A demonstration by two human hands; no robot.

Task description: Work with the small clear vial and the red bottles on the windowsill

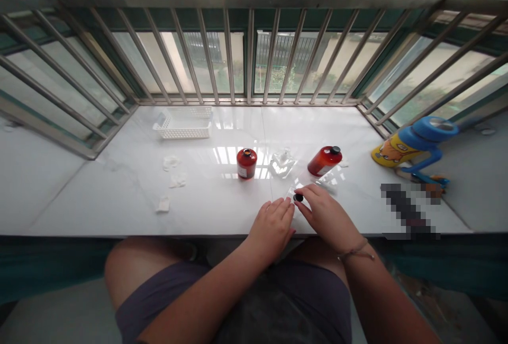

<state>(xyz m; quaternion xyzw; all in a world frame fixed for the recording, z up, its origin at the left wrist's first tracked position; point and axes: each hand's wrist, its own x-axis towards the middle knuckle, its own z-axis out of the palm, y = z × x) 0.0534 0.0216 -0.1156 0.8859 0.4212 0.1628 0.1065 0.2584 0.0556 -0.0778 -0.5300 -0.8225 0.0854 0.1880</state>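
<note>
My right hand [323, 211] pinches a small round black cap [298, 197] between thumb and fingertips, just above the counter near its front edge. Close beside the cap is my left hand [273, 227], closed with its fingers together and the thumb tucked near the edge; what it holds, if anything, is hidden behind the fingers. A bit of something clear shows by the fingertips. Farther back stands an amber-red bottle [246, 165] with an uncapped neck. Another amber-red bottle [324, 161], black-capped, appears tilted to the right in this wide view. Between them sits a clear glass-like piece [283, 163].
A white perforated basket [184, 132] lies at the back left. Several white crumpled pieces [177, 180] and a folded white piece [163, 205] are at left. On the right stand a blue-and-yellow flask [413, 140] and a pixelated dark object [408, 211]. Metal window bars [251, 53] border the counter.
</note>
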